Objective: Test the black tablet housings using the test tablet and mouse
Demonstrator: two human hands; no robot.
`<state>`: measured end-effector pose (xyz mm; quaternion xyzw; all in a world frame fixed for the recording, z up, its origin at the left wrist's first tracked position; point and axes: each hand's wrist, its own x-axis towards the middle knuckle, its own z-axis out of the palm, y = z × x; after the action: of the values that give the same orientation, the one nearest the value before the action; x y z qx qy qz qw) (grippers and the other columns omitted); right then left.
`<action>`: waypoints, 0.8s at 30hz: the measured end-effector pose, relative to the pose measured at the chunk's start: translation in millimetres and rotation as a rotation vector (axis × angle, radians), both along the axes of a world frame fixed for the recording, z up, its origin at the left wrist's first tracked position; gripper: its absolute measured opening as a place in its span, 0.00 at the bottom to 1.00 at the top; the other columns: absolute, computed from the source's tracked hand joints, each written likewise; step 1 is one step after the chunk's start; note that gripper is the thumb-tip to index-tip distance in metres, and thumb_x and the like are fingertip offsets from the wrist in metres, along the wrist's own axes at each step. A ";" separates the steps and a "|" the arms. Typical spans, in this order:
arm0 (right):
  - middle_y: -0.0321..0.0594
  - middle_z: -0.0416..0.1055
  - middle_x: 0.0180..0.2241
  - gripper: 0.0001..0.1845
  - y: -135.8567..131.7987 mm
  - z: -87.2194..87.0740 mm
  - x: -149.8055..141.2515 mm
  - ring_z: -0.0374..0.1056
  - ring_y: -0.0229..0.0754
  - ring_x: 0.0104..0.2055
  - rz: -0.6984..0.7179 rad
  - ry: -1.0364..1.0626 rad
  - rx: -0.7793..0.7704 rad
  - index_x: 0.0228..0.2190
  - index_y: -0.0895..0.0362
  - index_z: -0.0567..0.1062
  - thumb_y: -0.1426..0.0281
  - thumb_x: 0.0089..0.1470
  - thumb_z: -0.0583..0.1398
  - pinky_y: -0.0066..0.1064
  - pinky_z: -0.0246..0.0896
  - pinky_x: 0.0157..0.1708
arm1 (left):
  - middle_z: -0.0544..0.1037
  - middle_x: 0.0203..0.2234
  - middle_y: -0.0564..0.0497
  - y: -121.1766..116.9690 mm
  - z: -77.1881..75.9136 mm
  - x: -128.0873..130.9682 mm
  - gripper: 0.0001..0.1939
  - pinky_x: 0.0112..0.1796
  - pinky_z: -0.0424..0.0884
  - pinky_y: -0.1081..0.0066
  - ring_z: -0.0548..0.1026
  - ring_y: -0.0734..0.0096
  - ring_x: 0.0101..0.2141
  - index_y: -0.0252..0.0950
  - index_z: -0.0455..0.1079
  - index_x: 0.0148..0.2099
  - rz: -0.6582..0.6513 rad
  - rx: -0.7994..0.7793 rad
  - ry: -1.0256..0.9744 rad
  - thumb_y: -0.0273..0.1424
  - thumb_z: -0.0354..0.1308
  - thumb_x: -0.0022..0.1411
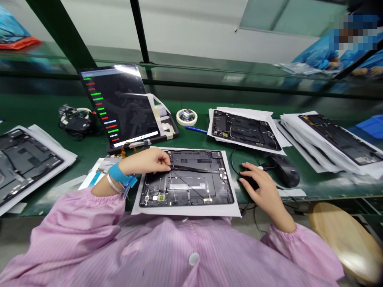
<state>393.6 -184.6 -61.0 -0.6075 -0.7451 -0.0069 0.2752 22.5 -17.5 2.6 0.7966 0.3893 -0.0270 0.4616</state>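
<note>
- Two bare hands work over the green counter (191, 137); the left hand (148, 161) is pinched shut on a thin black strip (191, 169), thumb and fingers closed on its near end
- That strip lies across the opened tablet chassis (187, 178), its long axis running left to right, stretching away from the left grip toward the chassis's right edge
- The chassis rests on a white sheet (185, 209) directly in front of the person, so the left hand is plainly the nearer one to the strip
- The right hand (263, 187) sits off to the right of the chassis, fingers curved loosely over a black mouse (249, 179); it rests on it rather than clamping it
- A larger black device (284, 171) lies just beside that hand
- Behind the chassis a propped tablet screen (119, 105) shows red and green bars; a tape roll (186, 116) and more opened chassis (243, 129) lie farther back
- A blue wrist strap (119, 175) circles the left wrist
</note>
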 end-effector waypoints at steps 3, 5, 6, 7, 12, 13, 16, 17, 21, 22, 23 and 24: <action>0.47 0.69 0.53 0.09 1.1 -1.5 1.4 0.64 0.54 0.56 0.006 -0.001 0.000 0.41 0.54 0.73 0.64 0.63 0.56 0.50 0.60 0.53 | 0.77 0.26 0.52 3.6 1.3 -3.6 0.16 0.26 0.62 0.75 0.70 0.72 0.25 0.35 0.76 0.36 -0.015 -0.025 -0.049 0.42 0.59 0.54; 0.47 0.69 0.53 0.09 1.2 -0.5 1.6 0.64 0.54 0.56 0.011 0.000 -0.011 0.41 0.55 0.73 0.64 0.63 0.56 0.51 0.60 0.53 | 0.79 0.28 0.51 5.2 1.0 -5.5 0.15 0.26 0.62 0.76 0.71 0.72 0.26 0.36 0.78 0.37 -0.018 -0.049 -0.062 0.41 0.57 0.55; 0.48 0.68 0.54 0.09 0.6 1.3 0.4 0.63 0.54 0.57 0.011 0.002 -0.017 0.41 0.55 0.73 0.64 0.63 0.56 0.51 0.60 0.54 | 0.80 0.29 0.51 5.7 0.5 -6.3 0.15 0.26 0.62 0.75 0.71 0.72 0.26 0.36 0.78 0.37 -0.015 -0.052 -0.062 0.40 0.57 0.56; 0.49 0.67 0.55 0.09 -0.5 4.3 -1.9 0.62 0.55 0.58 0.009 0.008 -0.018 0.41 0.55 0.73 0.64 0.63 0.56 0.52 0.59 0.55 | 0.80 0.29 0.51 6.1 -0.2 -6.9 0.14 0.27 0.63 0.75 0.71 0.72 0.26 0.36 0.79 0.36 -0.010 -0.046 -0.060 0.39 0.56 0.56; 0.49 0.62 0.59 0.09 -6.5 27.9 -30.7 0.60 0.54 0.60 -0.029 0.147 -0.006 0.41 0.55 0.74 0.65 0.63 0.56 0.49 0.60 0.56 | 0.80 0.30 0.51 8.5 -3.6 -9.5 0.15 0.35 0.68 0.73 0.75 0.67 0.32 0.38 0.79 0.34 -0.053 0.004 -0.077 0.42 0.57 0.57; 0.48 0.66 0.55 0.09 -6.0 31.8 -37.1 0.65 0.52 0.56 -0.049 0.203 -0.040 0.41 0.55 0.74 0.65 0.63 0.56 0.47 0.64 0.52 | 0.80 0.30 0.51 9.1 -4.0 -9.9 0.16 0.35 0.68 0.73 0.75 0.67 0.32 0.39 0.79 0.33 -0.067 0.006 -0.084 0.43 0.57 0.57; 0.43 0.75 0.36 0.08 0.2 36.9 -50.3 0.74 0.46 0.32 -0.153 0.397 -0.286 0.37 0.54 0.72 0.64 0.62 0.55 0.36 0.70 0.30 | 0.80 0.31 0.51 10.0 -5.4 -10.6 0.16 0.35 0.69 0.72 0.75 0.67 0.32 0.40 0.80 0.35 -0.065 -0.008 -0.092 0.46 0.58 0.56; 0.39 0.74 0.29 0.08 3.7 36.8 -52.4 0.71 0.43 0.24 -0.199 0.444 -0.395 0.35 0.54 0.71 0.64 0.61 0.55 0.33 0.66 0.22 | 0.80 0.32 0.51 10.0 -6.4 -10.7 0.17 0.35 0.69 0.72 0.74 0.67 0.32 0.40 0.80 0.37 -0.053 -0.013 -0.092 0.46 0.58 0.56; 0.30 0.64 0.15 0.09 18.9 33.5 -56.6 0.58 0.38 0.11 -0.338 0.413 -0.606 0.29 0.53 0.66 0.64 0.60 0.58 0.29 0.49 0.14 | 0.78 0.28 0.50 9.4 -13.5 -10.4 0.24 0.27 0.67 0.74 0.72 0.69 0.28 0.38 0.75 0.44 0.107 -0.024 -0.119 0.51 0.57 0.56; 0.31 0.65 0.16 0.10 22.2 32.6 -57.7 0.60 0.39 0.13 -0.343 0.355 -0.583 0.28 0.53 0.65 0.65 0.59 0.59 0.29 0.49 0.16 | 0.76 0.26 0.51 9.4 -15.6 -10.2 0.25 0.24 0.65 0.75 0.72 0.70 0.26 0.36 0.73 0.43 0.161 -0.027 -0.121 0.52 0.57 0.56; 0.33 0.67 0.18 0.09 25.0 31.7 -58.9 0.63 0.40 0.17 -0.337 0.296 -0.551 0.28 0.53 0.65 0.66 0.59 0.59 0.29 0.50 0.19 | 0.74 0.24 0.52 9.6 -17.4 -10.1 0.26 0.22 0.64 0.75 0.71 0.71 0.24 0.36 0.72 0.42 0.205 -0.028 -0.116 0.53 0.57 0.56; 0.35 0.69 0.21 0.09 27.3 30.8 -60.1 0.66 0.41 0.22 -0.326 0.244 -0.526 0.27 0.53 0.65 0.68 0.58 0.59 0.30 0.52 0.22 | 0.73 0.22 0.52 9.9 -19.0 -10.1 0.26 0.21 0.62 0.75 0.70 0.71 0.22 0.35 0.71 0.41 0.234 -0.025 -0.107 0.54 0.57 0.55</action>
<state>333.6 -157.4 -30.2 -0.7654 -0.5758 0.2145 0.1916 12.4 -7.6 -16.4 0.7402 0.4542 0.0647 0.4914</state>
